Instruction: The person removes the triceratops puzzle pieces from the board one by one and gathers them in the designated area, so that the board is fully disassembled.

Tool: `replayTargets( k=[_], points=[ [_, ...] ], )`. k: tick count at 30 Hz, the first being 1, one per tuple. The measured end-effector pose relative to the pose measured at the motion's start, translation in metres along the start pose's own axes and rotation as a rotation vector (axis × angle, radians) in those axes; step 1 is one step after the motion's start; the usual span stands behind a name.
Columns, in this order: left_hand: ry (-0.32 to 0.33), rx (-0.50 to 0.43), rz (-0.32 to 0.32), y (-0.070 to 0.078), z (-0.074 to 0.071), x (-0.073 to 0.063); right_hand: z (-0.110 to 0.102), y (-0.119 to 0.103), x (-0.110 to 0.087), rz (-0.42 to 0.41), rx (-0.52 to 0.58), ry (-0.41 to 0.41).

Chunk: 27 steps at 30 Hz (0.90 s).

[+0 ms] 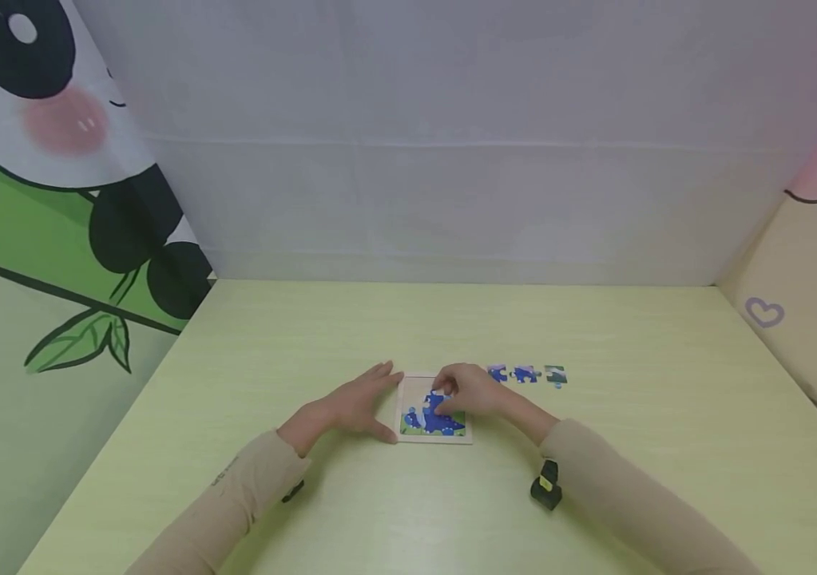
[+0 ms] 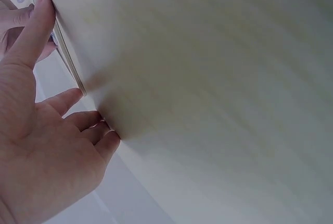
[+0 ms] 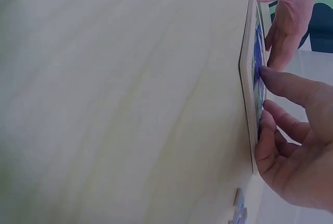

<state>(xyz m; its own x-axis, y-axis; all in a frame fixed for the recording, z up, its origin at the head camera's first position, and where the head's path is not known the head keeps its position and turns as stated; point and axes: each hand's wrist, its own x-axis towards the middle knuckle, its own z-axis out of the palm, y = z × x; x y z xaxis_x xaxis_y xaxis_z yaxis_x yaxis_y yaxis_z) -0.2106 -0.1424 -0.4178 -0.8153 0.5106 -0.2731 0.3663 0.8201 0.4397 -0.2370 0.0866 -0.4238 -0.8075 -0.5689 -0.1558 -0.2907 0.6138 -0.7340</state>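
A square jigsaw puzzle board [image 1: 434,439] with a pale wooden frame lies on the table, partly filled with a blue dinosaur picture. My left hand [image 1: 361,403] spreads along its left side, thumb at the near corner and index finger at the far corner. Over the board's right half, my right hand [image 1: 476,389] pinches a blue puzzle piece [image 1: 438,399] between thumb and index finger, close against the picture. Its other fingers are curled, as the right wrist view shows, and the hand hides the board's upper right part.
Three loose puzzle pieces, one blue [image 1: 497,373], another blue [image 1: 525,374] and one greenish [image 1: 555,374], lie in a row right of the board. The pale wooden table [image 1: 408,511] meets a light grey panel [image 1: 408,208] at the back.
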Motion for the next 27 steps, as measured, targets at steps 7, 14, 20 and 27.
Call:
replayTargets(
  k=[7,14,20,27],
  points=[
    [-0.001,-0.013,-0.004,0.0006,-0.0006,-0.0019,0.0006,-0.0058,0.0028,0.015,-0.06,0.009],
    [0.001,-0.014,-0.002,0.0018,-0.0018,-0.0022,0.0025,-0.0071,0.0042,0.058,-0.046,0.032],
    [-0.003,-0.006,0.001,0.0013,-0.0016,-0.001,0.0034,-0.0083,0.0021,0.041,-0.021,0.04],
    [0.0,0.0,0.003,-0.0005,-0.0002,0.0,0.0046,-0.0084,-0.0028,-0.02,-0.006,0.045]
  ],
)
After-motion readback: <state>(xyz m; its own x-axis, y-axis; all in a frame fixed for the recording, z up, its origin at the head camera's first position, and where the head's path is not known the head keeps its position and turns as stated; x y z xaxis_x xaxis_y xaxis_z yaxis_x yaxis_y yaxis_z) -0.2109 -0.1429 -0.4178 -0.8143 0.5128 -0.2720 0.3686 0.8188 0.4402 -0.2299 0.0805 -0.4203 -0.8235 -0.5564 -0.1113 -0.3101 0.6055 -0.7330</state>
